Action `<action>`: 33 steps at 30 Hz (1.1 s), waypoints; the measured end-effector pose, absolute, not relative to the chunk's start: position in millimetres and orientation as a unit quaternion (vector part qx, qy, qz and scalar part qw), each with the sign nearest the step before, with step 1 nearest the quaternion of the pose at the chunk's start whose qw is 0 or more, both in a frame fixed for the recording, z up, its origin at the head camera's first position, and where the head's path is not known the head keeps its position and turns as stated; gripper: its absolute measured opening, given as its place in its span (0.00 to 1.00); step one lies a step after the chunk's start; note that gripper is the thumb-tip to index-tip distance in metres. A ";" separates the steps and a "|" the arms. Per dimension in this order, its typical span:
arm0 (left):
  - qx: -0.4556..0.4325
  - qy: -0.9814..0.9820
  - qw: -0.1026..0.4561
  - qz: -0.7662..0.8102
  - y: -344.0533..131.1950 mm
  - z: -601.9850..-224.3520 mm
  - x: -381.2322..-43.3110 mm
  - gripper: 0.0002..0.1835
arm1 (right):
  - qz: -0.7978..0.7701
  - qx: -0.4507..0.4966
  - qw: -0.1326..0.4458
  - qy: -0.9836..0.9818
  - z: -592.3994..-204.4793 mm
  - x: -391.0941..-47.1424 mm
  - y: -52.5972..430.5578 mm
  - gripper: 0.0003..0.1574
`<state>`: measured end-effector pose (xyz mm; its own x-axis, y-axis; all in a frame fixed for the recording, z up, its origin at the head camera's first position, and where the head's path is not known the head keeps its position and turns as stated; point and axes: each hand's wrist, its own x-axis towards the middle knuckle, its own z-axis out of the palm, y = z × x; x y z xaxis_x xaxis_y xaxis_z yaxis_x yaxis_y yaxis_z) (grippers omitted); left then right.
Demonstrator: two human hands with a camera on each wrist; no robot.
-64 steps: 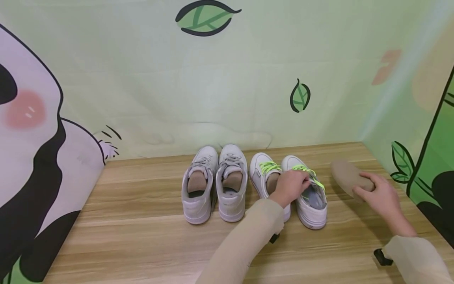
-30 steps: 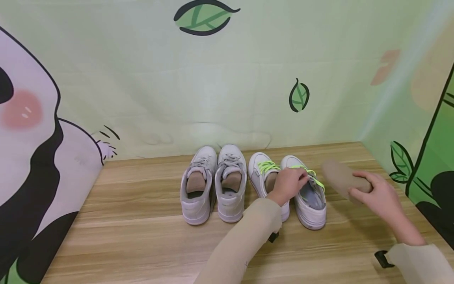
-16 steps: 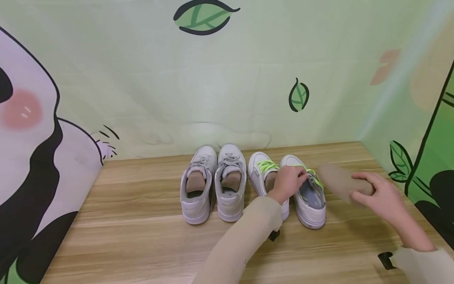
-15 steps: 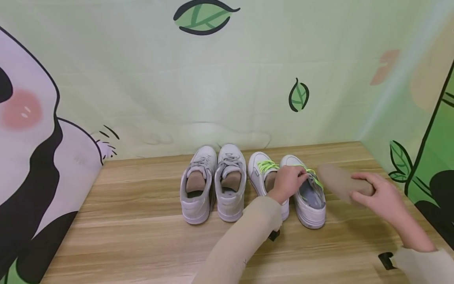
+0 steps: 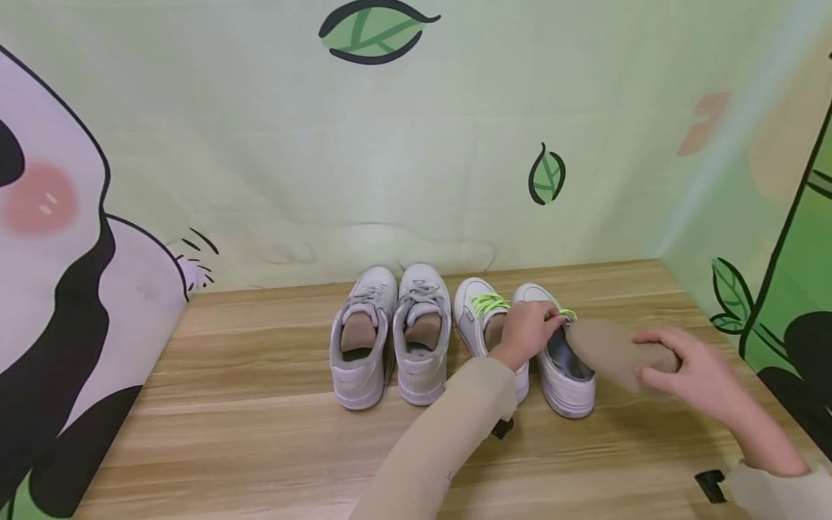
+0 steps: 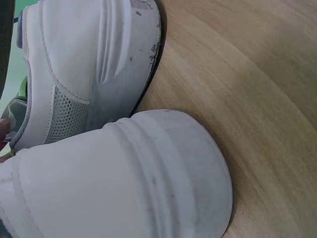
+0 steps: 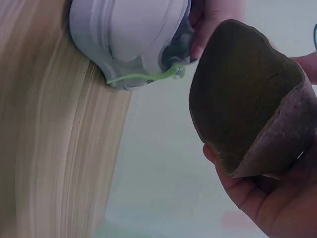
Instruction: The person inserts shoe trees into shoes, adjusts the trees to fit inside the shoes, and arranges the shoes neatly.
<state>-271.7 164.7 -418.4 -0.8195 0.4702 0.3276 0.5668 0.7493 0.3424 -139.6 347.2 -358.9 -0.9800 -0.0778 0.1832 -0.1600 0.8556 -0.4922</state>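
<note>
Two white sneakers with neon green laces stand side by side in the head view. At the right-hand sneaker, my left hand pinches the tongue by the lace area. Its partner, the other green-laced sneaker, is partly behind my left wrist and has a brown insert inside. My right hand grips one end of a brown molded-pulp shoe insert, whose rounded tip is at the right-hand sneaker's opening. In the right wrist view the shoe insert shows its hollow side, with fingers around its edge.
Two white sneakers with grey laces, a left one and a right one, hold brown inserts. All the shoes stand on a wood-grain surface, toes toward a printed green backdrop. Another backdrop panel rises at the right.
My right hand has moved left with the shoe insert, bringing its tip from beside the right-hand sneaker to its opening. My left hand stays at the tongue.
</note>
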 end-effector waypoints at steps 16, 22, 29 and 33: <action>-0.283 -0.925 0.106 -0.229 163.9 -416.7 -272.2 0.07 | 0.267 0.076 0.041 -0.960 -365.2 -143.7 328.2 0.24; -0.283 -0.926 0.115 -0.220 163.5 -417.3 -270.9 0.08 | 0.248 0.068 0.041 -0.966 -365.8 -145.1 325.6 0.25; -0.290 -0.926 0.117 -0.214 163.5 -419.3 -270.3 0.09 | 0.240 0.062 0.047 -0.968 -366.5 -144.3 325.3 0.27; -0.298 -0.925 0.109 -0.208 163.0 -420.5 -270.4 0.09 | 0.236 0.061 0.052 -0.969 -365.0 -142.9 325.3 0.27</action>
<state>-270.4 163.0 -420.5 -0.7984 0.5059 0.3264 0.5969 0.7361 0.3191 -142.9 325.3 -365.0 -0.9872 -0.0933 0.1295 -0.1424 0.8815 -0.4503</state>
